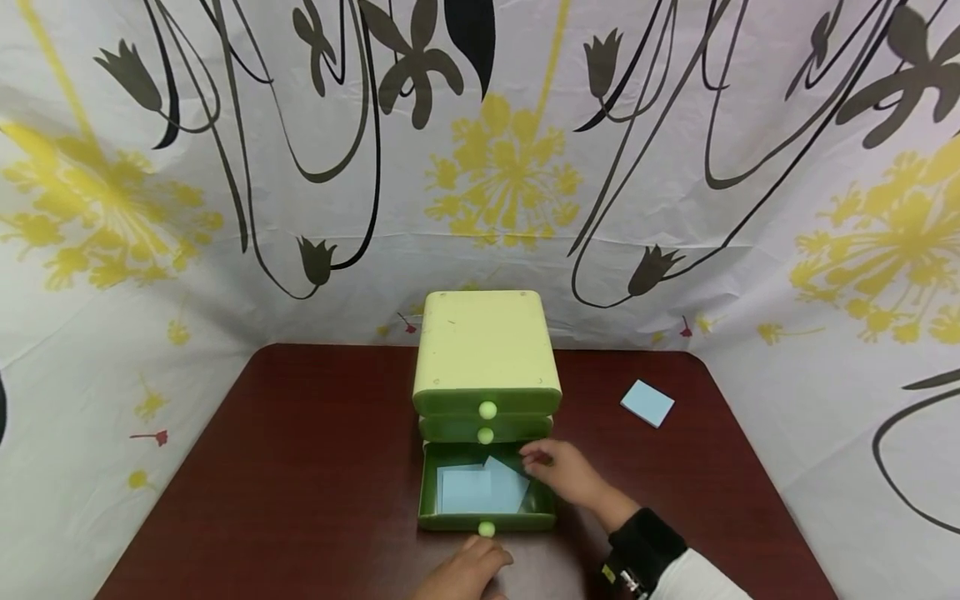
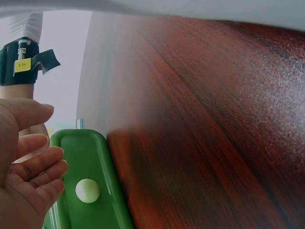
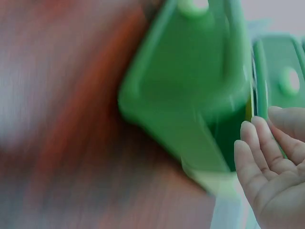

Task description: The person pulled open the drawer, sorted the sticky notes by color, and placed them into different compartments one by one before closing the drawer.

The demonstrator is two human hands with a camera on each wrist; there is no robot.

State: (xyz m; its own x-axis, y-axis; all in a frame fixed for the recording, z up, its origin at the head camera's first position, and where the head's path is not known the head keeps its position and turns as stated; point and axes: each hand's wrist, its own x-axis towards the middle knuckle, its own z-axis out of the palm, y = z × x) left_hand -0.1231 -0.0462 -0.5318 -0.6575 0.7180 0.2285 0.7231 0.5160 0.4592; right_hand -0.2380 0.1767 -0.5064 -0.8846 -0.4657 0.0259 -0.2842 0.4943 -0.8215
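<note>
A small chest of drawers (image 1: 486,342) has a pale yellow-green top and green drawers with round light knobs. Its bottom drawer (image 1: 486,522) is pulled out and holds several light blue paper slips (image 1: 468,490), some overlapping. At the drawer's right side is my right hand (image 1: 566,473), its fingers loosely bent over the rim and nothing held; whether they touch the drawer I cannot tell. In front of the drawer, just below its knob (image 1: 487,529), my left hand (image 1: 467,570) has relaxed fingers. Nothing lies in its palm in the left wrist view.
On the dark red-brown table (image 1: 300,467), a light blue pad of paper (image 1: 648,403) lies to the right of the chest. A white cloth (image 1: 510,267) with yellow and grey flowers hangs behind and around the table. The right wrist view is blurred.
</note>
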